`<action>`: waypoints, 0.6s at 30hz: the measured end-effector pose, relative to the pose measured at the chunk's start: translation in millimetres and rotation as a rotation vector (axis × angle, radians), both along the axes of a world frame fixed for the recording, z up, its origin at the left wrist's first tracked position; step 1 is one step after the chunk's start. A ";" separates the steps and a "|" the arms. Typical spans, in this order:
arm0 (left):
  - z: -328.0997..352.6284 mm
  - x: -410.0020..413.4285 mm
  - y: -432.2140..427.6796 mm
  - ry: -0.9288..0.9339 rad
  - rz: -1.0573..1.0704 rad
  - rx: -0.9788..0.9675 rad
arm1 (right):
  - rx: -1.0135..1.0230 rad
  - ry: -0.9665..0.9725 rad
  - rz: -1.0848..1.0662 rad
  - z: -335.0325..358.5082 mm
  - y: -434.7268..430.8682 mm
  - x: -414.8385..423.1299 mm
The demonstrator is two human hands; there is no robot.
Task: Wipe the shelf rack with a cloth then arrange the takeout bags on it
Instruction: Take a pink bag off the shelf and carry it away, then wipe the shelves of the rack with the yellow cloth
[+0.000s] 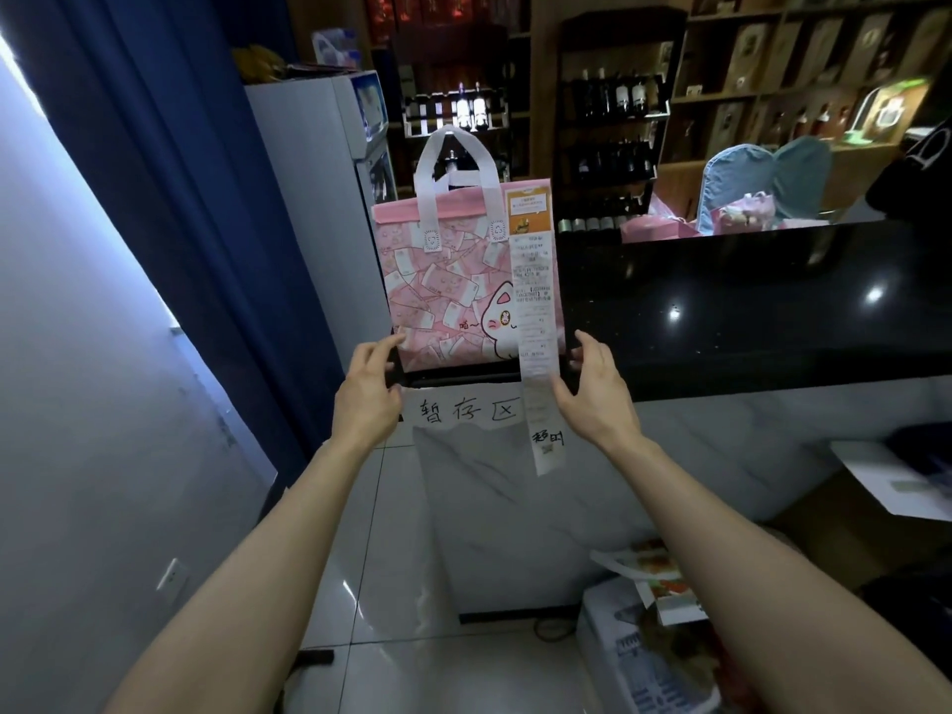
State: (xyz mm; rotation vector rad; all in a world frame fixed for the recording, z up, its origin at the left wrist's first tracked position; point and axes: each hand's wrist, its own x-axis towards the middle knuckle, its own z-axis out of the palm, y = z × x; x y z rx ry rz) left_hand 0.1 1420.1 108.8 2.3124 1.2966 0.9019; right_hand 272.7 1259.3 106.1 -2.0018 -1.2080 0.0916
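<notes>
A pink takeout bag (443, 291) with white handles and a cartoon cat stands upright on the black shelf rack (453, 374). A long white receipt (536, 353) hangs from the bag's right side down past the rack's front edge. My left hand (367, 394) is at the bag's lower left corner, fingers relaxed and spread, fingertips just at the bag. My right hand (592, 391) is at the lower right corner beside the receipt, fingers loosely spread, holding nothing. No cloth is visible.
A black glossy counter (747, 311) runs to the right of the rack. A paper sign (463, 412) with handwriting hangs under the rack. A white fridge (319, 198) stands behind left. More pink bags (664, 226) lie behind the counter. Boxes (649, 641) sit on the floor.
</notes>
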 end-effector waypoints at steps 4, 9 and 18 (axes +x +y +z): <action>-15.7 -29.8 -11.2 0.096 -0.010 -0.055 | -0.013 -0.007 0.041 -9.2 -12.6 -22.8; -47.0 -98.2 -29.9 0.286 -0.004 -0.210 | -0.177 0.004 0.167 -45.7 -11.5 -77.0; -96.7 -282.4 -120.9 0.428 0.405 -0.452 | -0.495 -0.130 0.861 -98.1 49.3 -264.2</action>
